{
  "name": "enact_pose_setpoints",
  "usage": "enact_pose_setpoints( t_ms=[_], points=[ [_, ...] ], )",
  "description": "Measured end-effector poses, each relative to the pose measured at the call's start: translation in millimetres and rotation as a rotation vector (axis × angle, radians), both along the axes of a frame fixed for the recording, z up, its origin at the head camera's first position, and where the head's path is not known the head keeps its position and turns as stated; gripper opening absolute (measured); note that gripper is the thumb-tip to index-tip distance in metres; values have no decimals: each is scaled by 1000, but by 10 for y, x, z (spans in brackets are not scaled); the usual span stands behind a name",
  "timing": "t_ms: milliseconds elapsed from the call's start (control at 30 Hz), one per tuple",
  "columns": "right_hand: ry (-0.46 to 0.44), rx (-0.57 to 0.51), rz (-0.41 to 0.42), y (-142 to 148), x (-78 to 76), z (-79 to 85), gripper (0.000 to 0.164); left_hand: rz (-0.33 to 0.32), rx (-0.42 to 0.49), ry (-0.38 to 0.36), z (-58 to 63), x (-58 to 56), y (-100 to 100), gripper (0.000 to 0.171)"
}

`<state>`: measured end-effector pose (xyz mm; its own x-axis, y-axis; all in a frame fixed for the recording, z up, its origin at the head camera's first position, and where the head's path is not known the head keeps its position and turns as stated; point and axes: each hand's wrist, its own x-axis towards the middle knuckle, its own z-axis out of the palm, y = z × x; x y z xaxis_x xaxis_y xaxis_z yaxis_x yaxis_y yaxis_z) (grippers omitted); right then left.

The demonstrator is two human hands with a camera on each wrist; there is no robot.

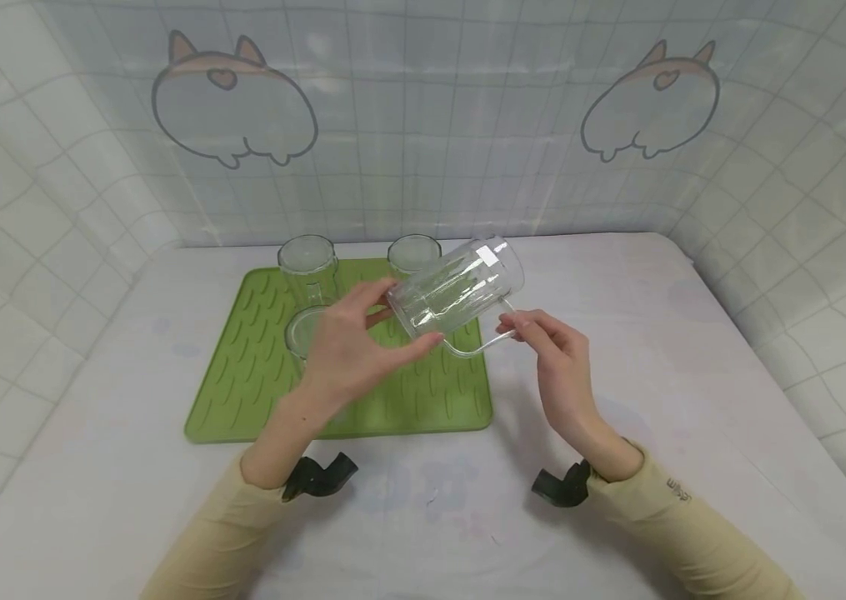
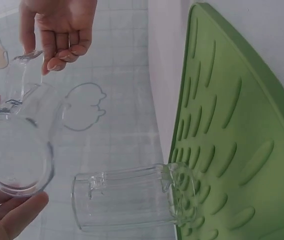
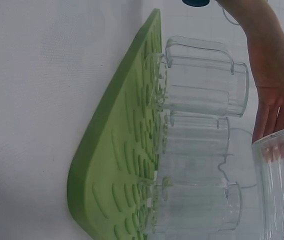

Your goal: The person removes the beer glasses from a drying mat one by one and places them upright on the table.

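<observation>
A clear glass mug [image 1: 460,287] with a small white label is held tilted in the air over the right part of a green ridged mat [image 1: 430,417]. My left hand [image 1: 351,346] grips its lower left end, thumb on the near side and fingers on the far side. In the left wrist view the mug's round end [image 2: 17,155] sits between those fingers and thumb. My right hand [image 1: 561,367] pinches the handle between thumb and fingers. The mug's other end points up and to the right.
Three more glass mugs stand on the mat: one at the back left [image 1: 307,258], one at the back middle [image 1: 413,248], and one [image 1: 301,329] partly hidden by my left hand. White table cloth [image 1: 633,333] surrounds the mat. Behind rises a tile-patterned curtain [image 1: 438,125].
</observation>
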<state>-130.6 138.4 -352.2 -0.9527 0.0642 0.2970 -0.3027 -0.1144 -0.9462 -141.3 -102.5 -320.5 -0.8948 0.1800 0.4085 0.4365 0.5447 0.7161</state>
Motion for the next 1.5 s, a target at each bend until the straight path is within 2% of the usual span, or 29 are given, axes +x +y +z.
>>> enact_pose_setpoints(
  t_ms=[267,567,767,1100,1500],
  points=[
    [24,-53,-11,-8,3,0,23,38,-94,-35,-12,12,14,74],
    [15,-158,-10,-12,3,12,20,21,-181,29,-60,-2,31,73],
    [14,-196,14,-14,16,31,25,12,-237,22,-67,7,53,75],
    [5,-195,83,-13,53,47,25,-29,-243,34,-129,8,77,69],
    [-37,-204,140,-22,98,73,29,-22,-279,-26,-172,25,97,76]
  ],
)
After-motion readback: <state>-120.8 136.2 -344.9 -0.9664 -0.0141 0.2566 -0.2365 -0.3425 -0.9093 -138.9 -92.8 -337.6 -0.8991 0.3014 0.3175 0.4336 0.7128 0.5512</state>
